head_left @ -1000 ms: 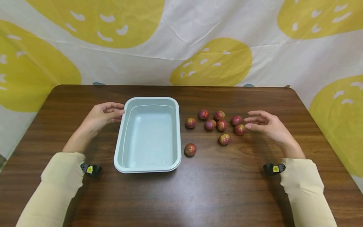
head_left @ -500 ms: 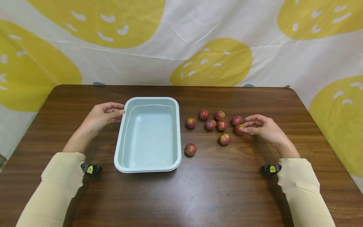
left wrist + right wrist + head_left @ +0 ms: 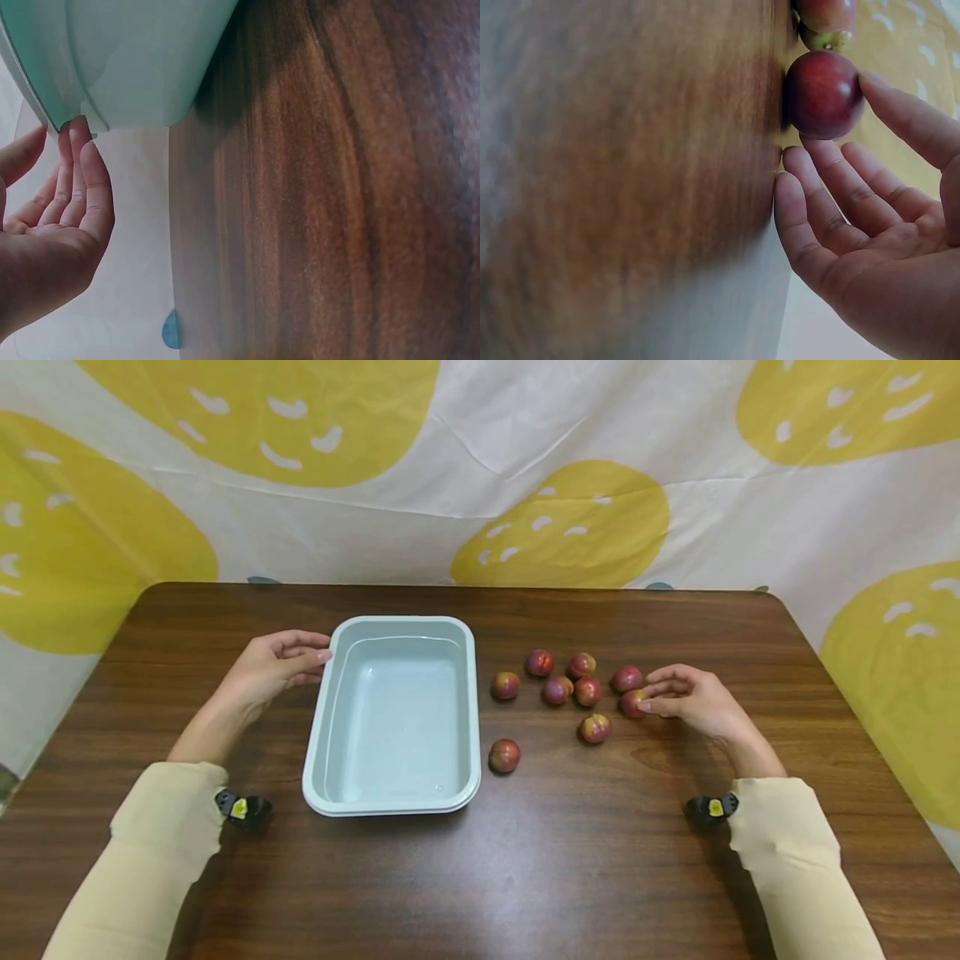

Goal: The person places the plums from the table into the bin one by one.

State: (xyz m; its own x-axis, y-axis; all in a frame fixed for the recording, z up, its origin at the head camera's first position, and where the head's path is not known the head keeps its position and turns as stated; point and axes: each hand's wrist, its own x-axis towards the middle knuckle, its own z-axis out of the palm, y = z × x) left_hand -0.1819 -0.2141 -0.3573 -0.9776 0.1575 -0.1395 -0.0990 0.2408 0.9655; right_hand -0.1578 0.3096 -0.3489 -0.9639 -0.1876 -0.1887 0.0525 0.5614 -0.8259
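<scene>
the right hand [image 3: 693,700] has its thumb and fingertips closing round the plum [image 3: 632,702] just ahead; the left hand [image 3: 262,670], relaxed, touches the tray [image 3: 326,710].

A dark wooden tabletop [image 3: 570,860] — behind it hangs a white cloth [image 3: 480,468] with big yellow blobs.

Eight small round red-and-yellow plums [image 3: 587,691] on one dark brown wooden table [image 3: 570,852]. One pale blue-green rectangular plastic tub [image 3: 327,735]. Two bare hands, left [image 3: 264,670] and right [image 3: 693,700]. Two beige sleeves [image 3: 161,827]. Two small black wrist cameras [image 3: 243,807]. One white backdrop cloth with yellow blobs [image 3: 480,468].
</scene>
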